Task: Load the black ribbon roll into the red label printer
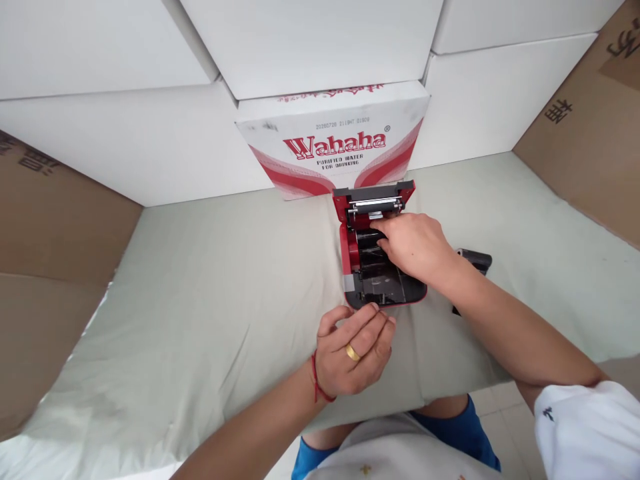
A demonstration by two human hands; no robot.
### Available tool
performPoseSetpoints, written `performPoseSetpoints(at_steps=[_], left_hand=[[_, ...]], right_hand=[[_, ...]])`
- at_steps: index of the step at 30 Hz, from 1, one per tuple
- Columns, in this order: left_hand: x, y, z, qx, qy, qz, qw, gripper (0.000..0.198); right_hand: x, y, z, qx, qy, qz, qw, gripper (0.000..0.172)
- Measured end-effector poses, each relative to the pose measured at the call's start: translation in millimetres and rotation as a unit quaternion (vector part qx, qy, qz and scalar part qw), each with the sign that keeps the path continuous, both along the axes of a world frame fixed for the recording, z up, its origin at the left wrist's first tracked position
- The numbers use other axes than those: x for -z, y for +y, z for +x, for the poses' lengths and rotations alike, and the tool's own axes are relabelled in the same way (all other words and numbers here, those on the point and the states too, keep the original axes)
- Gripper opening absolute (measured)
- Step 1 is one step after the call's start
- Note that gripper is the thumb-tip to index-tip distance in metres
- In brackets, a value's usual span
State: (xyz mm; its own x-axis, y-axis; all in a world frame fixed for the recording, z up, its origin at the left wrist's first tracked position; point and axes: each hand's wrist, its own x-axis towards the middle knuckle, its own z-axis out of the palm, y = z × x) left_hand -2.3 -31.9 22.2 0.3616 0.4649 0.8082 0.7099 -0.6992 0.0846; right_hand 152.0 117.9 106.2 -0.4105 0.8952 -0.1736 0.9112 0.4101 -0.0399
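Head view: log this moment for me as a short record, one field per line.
Device: red and black, lid raised
Left hand: fingertips at the device's near edge
Right hand: fingers reaching into the open device
Right of device: dark item, partly hidden by the right arm
Behind: Wahaha box
Surface: pale green cloth

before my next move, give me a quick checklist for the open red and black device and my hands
1. Lid of the red-and-black device raised: ok, it stands open at the far side.
2. Right hand clear of the device: not ok, its fingers reach inside, near the lid's roller.
3. Left hand at the near edge: ok, though firm grip cannot be told.
4. Gap between lid and Wahaha carton: cannot tell, they overlap in view.
5. Dark object by the right forearm fully visible: not ok, the forearm partly covers it.
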Motion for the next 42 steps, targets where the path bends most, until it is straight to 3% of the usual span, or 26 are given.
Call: performPoseSetpoints(at_steps=[5, 7, 9, 11, 13, 15, 16, 20, 28, 32, 42], left_hand=[[1.3, 2, 0, 0.003, -0.008, -0.004, 1.0, 0.019], [2.9, 3, 0, 0.005, -0.019, -0.006, 1.0, 0.022], [5.1, 4, 1, 0.013, -0.033, -0.009, 0.999, 0.025], [7.4, 4, 1, 0.022, -0.05, -0.01, 0.998, 0.027], [9.4, 5, 2, 0.027, -0.06, -0.011, 0.998, 0.03], [10.5, 5, 2, 0.026, -0.064, -0.011, 0.998, 0.031], [10.9, 5, 2, 0.024, -0.065, -0.01, 0.998, 0.032], [10.8, 5, 3, 0.022, -0.068, -0.007, 0.997, 0.034], [9.7, 3, 3, 0.011, -0.06, -0.019, 0.998, 0.029], [10.1, 3, 4, 0.009, -0.056, -0.02, 0.998, 0.027], [10.6, 4, 5, -0.008, -0.059, -0.017, 0.998, 0.03]], right_hand=[[1.7, 3, 8, -0.034, 0.044, -0.008, 0.998, 0.037], [-4.8, -2, 19, -0.094, 0.137, -0.041, 0.985, 0.03], [-16.3, -9, 32, -0.138, 0.263, -0.057, 0.953, 0.022], [-28.7, -14, 43, -0.121, 0.373, 0.02, 0.92, 0.024], [-35.7, -11, 50, -0.08, 0.416, 0.169, 0.89, 0.028], [-33.7, -1, 52, -0.072, 0.396, 0.272, 0.874, 0.034], [-29.6, 6, 52, -0.083, 0.378, 0.285, 0.877, 0.038], [-6.9, 16, 52, -0.145, 0.338, 0.223, 0.903, 0.04], [27.1, -48, 59, -0.209, 0.337, 0.233, 0.888, 0.028], [46.1, -58, 58, -0.216, 0.344, 0.247, 0.88, 0.031], [41.3, -65, 53, -0.204, 0.302, 0.26, 0.894, 0.031]])
